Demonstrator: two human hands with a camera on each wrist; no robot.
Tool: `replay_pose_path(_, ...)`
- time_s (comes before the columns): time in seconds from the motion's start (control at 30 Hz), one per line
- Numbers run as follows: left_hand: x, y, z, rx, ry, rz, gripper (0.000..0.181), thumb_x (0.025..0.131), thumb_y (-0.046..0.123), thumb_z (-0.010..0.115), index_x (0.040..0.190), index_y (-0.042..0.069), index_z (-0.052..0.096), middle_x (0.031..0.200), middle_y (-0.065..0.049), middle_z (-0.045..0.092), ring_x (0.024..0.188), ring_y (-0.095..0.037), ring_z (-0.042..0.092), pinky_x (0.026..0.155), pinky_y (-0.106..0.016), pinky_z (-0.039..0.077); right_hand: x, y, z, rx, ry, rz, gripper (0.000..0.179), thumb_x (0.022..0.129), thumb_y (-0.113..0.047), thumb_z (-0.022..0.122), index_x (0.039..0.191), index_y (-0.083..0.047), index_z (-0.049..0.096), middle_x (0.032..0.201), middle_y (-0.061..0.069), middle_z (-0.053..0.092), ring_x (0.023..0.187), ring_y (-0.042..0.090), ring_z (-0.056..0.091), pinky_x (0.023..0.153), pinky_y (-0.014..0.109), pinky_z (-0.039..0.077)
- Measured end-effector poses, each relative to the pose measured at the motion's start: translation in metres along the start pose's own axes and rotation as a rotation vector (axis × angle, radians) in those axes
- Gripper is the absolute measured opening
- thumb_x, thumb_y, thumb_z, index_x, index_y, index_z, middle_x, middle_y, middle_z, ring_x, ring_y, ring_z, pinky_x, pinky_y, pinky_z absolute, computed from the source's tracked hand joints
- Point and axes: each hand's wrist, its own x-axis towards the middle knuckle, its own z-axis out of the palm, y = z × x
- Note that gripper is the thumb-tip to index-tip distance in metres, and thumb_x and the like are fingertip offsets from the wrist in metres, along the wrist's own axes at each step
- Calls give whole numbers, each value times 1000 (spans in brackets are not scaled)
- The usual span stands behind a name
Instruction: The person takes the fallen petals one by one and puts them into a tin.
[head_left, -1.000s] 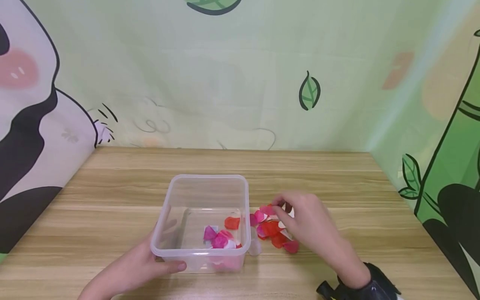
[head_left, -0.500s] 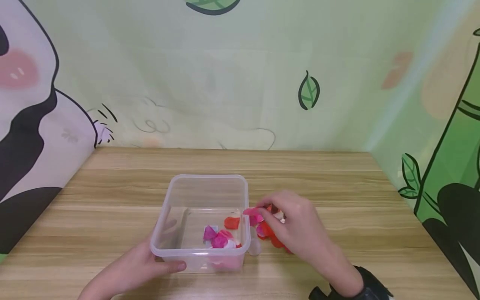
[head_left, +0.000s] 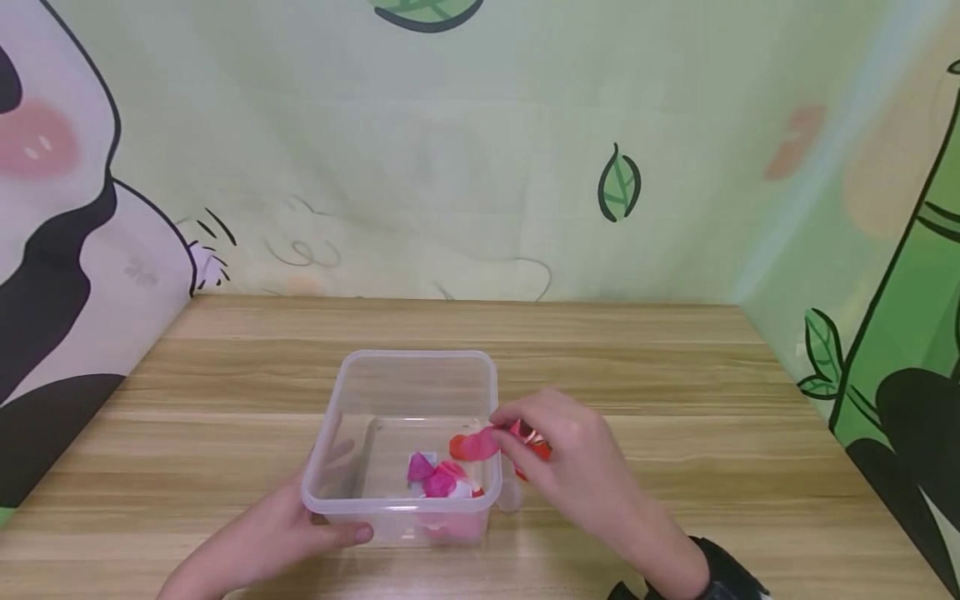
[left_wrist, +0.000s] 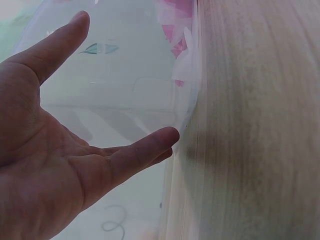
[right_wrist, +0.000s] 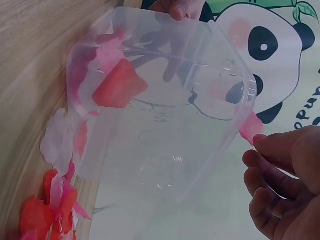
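A clear plastic box (head_left: 401, 504) without a lid stands on the table. My left hand (head_left: 258, 529) is at its near left corner, thumb along the front wall and fingers spread straight against the left side. Between thumb and forefinger, my right hand (head_left: 581, 467) pinches a pink petal (head_left: 480, 445) at the right rim; the petal hangs over the opening. Inside lie several pink petals (head_left: 438, 482) and a red one (right_wrist: 120, 85). Red and pink loose petals (right_wrist: 47, 212) lie on the table right of the box, partly hidden by my right hand in the head view.
A pale, whitish petal (head_left: 509, 493) lies close against the right wall of the box. Wood-grain tabletop (head_left: 637, 358) surrounds it. A printed cloth backdrop (head_left: 450, 167) with a panda and leaves closes off the back and sides. A black strap (head_left: 727, 571) circles the right wrist.
My right hand has moved left from the loose petals to the box rim, carrying a pink petal in its fingertips. The left hand and the box have stayed put.
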Motion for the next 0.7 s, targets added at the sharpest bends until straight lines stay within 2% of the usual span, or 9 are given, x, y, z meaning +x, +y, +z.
replay_pose_path(0.23, -1, 1, 0, 14, 7, -18, 105, 85, 28, 87, 159, -5, 19, 153, -34, 37, 124, -39, 56, 90, -29, 52, 0, 2, -5, -14, 8, 48, 18, 84, -5, 85, 99, -8, 75, 90, -3, 71, 79, 7, 63, 66, 19, 53)
replay_pose_path(0.5, -1, 0, 1, 27, 9, 2, 107, 85, 29, 87, 161, -1, 17, 154, -33, 37, 120, -36, 59, 89, -28, 52, -2, 14, -13, -98, -13, 90, 19, 83, -4, 85, 99, -7, 75, 92, 0, 73, 78, 12, 65, 64, 25, 55)
replay_pose_path(0.7, -1, -1, 0, 16, 0, -10, 108, 85, 29, 87, 161, 0, 16, 153, -32, 39, 121, -36, 58, 90, -28, 51, -6, 26, -17, -162, -47, 126, 20, 82, -3, 86, 99, -8, 75, 92, 0, 73, 77, 12, 64, 66, 27, 54)
